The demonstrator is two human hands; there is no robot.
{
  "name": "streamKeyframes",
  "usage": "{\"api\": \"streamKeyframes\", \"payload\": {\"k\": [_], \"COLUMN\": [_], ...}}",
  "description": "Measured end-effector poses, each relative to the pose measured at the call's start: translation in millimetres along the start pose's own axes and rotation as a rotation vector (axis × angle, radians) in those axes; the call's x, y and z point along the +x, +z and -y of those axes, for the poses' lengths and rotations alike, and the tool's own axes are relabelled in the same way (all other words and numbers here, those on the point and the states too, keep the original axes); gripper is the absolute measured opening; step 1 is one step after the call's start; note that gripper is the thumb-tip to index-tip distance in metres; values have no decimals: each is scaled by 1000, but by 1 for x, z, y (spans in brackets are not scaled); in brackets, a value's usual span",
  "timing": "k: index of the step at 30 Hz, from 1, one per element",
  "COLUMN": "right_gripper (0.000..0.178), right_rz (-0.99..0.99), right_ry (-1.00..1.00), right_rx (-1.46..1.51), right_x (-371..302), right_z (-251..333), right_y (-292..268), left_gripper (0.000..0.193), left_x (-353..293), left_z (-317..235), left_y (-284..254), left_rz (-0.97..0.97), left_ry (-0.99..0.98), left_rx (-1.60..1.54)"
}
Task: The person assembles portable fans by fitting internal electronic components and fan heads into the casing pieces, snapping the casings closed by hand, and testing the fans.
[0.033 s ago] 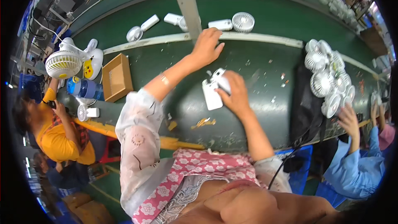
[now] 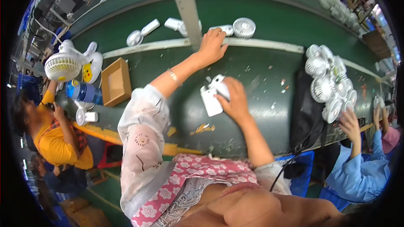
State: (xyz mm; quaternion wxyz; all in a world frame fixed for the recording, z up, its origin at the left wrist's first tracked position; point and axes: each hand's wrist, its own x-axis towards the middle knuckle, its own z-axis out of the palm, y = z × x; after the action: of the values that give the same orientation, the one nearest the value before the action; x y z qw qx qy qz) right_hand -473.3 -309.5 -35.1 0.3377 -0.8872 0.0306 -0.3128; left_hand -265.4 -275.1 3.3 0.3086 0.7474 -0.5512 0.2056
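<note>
My left hand reaches far forward onto the white rail between the green bench and the green belt. Its fingertips are at the handle of a small white hand-held fan lying on the belt; whether they grip it is unclear. My right hand rests on the green bench, closed on a white oblong fan body that lies flat on the surface.
Two more white fans lie on the belt beside a metal post. A pile of white fans sits right, a cardboard box left. One co-worker in yellow, another in blue.
</note>
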Motion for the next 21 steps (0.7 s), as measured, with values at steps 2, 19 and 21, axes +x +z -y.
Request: {"api": "streamKeyframes", "payload": {"k": [2,19,21], "right_gripper": [51,88,64], "right_rz": [0,-439,-364], "right_ry": [-21,431,600], "right_rx": [31,935,1467], "right_x": [0,15,20], "right_z": [5,-12,-9], "right_y": [5,-36,-45], "left_gripper": [49,57,57], "left_x": [27,20,-25], "left_z": [24,-89,-98], "left_y": [33,-65,-77], "left_rz": [150,411,475], "left_ry": [-246,-247,-188], "left_rx": [99,-60,-30]}}
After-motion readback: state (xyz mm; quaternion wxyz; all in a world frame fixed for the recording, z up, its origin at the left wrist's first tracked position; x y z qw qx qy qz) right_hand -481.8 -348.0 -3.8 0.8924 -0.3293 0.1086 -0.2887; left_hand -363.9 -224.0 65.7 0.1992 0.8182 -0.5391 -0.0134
